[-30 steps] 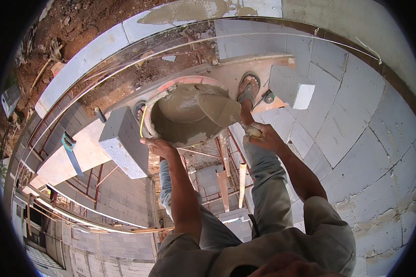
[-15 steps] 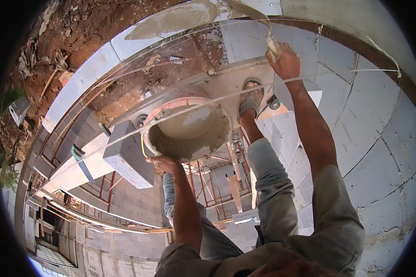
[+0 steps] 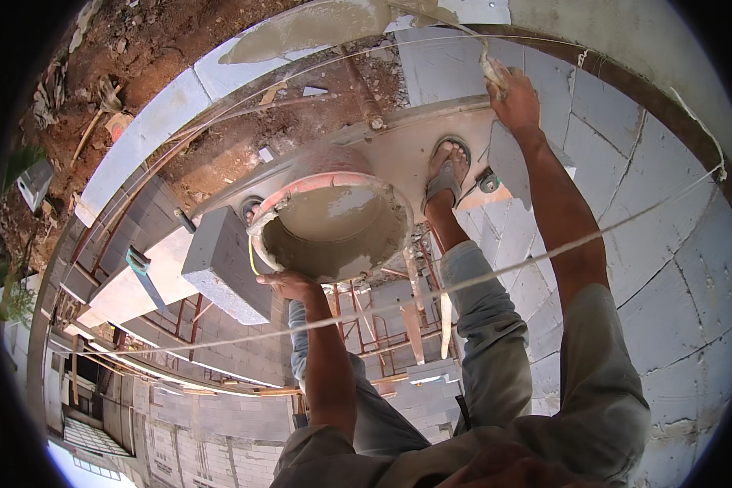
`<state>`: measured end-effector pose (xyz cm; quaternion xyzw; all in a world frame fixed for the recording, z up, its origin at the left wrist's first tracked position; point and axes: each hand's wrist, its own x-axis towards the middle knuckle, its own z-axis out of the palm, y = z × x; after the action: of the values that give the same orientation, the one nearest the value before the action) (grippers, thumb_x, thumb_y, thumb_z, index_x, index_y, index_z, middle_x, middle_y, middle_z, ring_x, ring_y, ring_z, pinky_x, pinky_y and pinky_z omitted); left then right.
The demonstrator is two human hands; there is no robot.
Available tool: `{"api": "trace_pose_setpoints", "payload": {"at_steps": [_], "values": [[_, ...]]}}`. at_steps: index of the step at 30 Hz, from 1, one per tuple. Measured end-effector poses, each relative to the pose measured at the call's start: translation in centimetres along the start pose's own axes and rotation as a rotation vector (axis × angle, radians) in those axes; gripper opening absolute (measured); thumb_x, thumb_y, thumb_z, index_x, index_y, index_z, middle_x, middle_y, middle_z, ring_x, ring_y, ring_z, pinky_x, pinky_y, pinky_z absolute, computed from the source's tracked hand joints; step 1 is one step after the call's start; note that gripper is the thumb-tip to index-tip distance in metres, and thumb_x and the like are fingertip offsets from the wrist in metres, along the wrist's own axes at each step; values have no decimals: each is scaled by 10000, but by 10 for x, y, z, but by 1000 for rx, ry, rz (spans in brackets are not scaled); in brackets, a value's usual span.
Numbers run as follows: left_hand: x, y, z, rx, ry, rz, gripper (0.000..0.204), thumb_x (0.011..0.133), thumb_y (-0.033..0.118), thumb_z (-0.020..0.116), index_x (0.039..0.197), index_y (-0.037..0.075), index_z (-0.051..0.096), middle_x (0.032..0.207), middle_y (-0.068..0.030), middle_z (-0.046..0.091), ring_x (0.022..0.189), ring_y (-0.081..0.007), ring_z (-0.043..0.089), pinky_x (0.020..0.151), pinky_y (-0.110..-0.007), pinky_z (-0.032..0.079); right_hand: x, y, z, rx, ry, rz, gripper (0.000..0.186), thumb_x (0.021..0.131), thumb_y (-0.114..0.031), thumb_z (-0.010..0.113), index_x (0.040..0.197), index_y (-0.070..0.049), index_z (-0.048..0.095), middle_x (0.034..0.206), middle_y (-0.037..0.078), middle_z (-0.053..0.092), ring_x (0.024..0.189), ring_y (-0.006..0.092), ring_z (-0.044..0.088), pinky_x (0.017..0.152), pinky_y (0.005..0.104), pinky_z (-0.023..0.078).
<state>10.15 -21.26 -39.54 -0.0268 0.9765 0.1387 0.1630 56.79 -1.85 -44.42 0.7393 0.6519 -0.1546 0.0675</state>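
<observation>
My left hand [image 3: 289,285] grips the near rim of a round bucket [image 3: 382,195] that holds wet grey mortar [image 3: 325,215] and stands on a plank [image 3: 423,122] between my feet. My right hand [image 3: 508,93] is closed on the handle of a trowel [image 3: 485,57], raised to the far wall top [image 3: 171,114]. The trowel blade lies at a long patch of mortar [image 3: 301,28] spread on that wall top.
Grey blocks [image 3: 215,264] flank the bucket, beside a saw [image 3: 146,278] and a small tool [image 3: 486,180]. A string [image 3: 439,290] stretches across the view. Reddish soil [image 3: 211,183], scaffold bars and block walls [image 3: 667,244] surround and lie below the plank.
My right hand and the trowel have moved up from the bucket to the far wall top. My left hand stays at the bucket rim, and the string now crosses lower in the picture.
</observation>
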Motion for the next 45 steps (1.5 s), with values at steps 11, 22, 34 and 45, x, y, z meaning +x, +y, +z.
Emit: {"api": "trace_pose_setpoints", "payload": {"at_steps": [11, 22, 34, 45], "values": [[-13, 48, -23, 37, -129, 225, 868, 989, 640, 304, 1045, -167, 622, 942, -336, 647, 827, -411, 628, 763, -502, 488, -196, -66, -107, 1195, -434, 675, 304, 956, -210, 626, 1189, -19, 582, 833, -5, 607, 664, 42, 513, 569, 208, 440], [-62, 88, -24, -242, -355, 638, 518, 1018, 405, 460, 1102, -90, 590, 948, -282, 637, 829, -424, 613, 773, -463, 480, -194, -181, -58, 214, -620, 67, 469, 863, -341, 691, 1222, -57, 590, 944, 195, 682, 872, 360, 685, 769, 431, 549], [-37, 66, -24, -107, -204, 403, 787, 1011, 581, 359, 1051, -165, 609, 925, -273, 646, 799, -304, 606, 751, -409, 508, -270, -134, -57, 786, -712, 303, 430, 859, -359, 727, 1113, -27, 625, 867, 132, 693, 783, 219, 677, 740, 338, 525], [-22, -18, -9, -174, -169, -214, 988, 930, 726, 338, 1233, -198, 514, 1246, -340, 561, 1053, -407, 593, 921, -446, 508, -213, -108, -69, 1302, -426, 603, 392, 895, -156, 685, 1222, 1, 536, 759, -2, 581, 636, 59, 535, 564, 238, 445]]}}
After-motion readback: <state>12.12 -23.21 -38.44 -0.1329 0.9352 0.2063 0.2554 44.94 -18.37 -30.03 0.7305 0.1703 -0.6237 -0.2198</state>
